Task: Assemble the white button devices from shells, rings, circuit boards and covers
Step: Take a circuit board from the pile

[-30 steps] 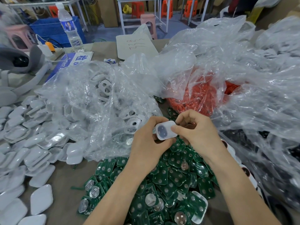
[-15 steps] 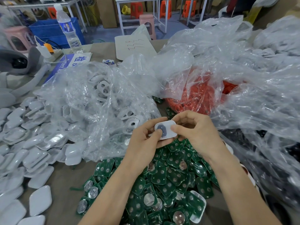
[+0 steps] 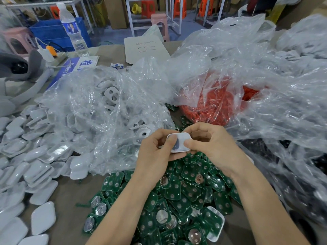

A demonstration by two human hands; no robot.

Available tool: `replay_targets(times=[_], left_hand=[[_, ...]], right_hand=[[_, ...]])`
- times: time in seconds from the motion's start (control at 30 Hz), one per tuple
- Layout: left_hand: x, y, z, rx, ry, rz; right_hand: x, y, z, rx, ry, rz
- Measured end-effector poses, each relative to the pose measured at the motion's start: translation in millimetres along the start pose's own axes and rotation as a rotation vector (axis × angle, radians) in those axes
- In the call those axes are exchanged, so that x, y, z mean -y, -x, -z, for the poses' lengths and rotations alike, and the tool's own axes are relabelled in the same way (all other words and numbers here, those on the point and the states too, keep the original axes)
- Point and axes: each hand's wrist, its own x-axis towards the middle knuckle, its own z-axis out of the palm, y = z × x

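Both hands hold one white button device above a heap of green circuit boards. My left hand grips its left side, thumb pressing on the face. My right hand pinches its right edge with the thumb on top. A dark round part shows through the device's face. White shells with holes lie in a clear bag at centre left. Orange rings fill a bag behind the hands. White covers are heaped at the left.
Crumpled clear plastic bags cover the right side, with dark parts under them. A water bottle, a blue sign and a grey headset stand at the back left. One white shell lies on the boards in front.
The device has been turned slightly between my hands and my left thumb has slid onto its face. Both hands stay in the same place.
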Motion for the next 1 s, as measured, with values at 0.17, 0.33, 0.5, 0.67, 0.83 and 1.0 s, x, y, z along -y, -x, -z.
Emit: replay_targets(times=[0.17,0.33,0.5,0.67,0.83,1.0], left_hand=[[1.9,0.4,-1.7,-0.039,-0.076,-0.029],[1.4,0.1,-0.1,-0.018,-0.079,-0.038],[-0.1,1.6,-0.5,0.019,-0.078,-0.041],[-0.2,1.3,0.2,0.018,-0.064,-0.027],[1.3,-0.2,1.4,-0.006,-0.060,-0.011],[1.9,-0.5,-0.1,-0.015,-0.082,-0.005]], right_hand=[[0.3,0.8,-0.9,0.023,0.034,-0.006],[0.4,1.2,-3.2,-0.004,-0.036,-0.010],[-1.4,0.6,-7.8,-0.084,0.059,0.046],[-1.2,0.3,-7.8,-0.087,0.100,0.079],[0.3,1.6,-4.9,-0.031,0.038,0.049],[0.6,1.0,-0.7,-0.010,0.028,0.009]])
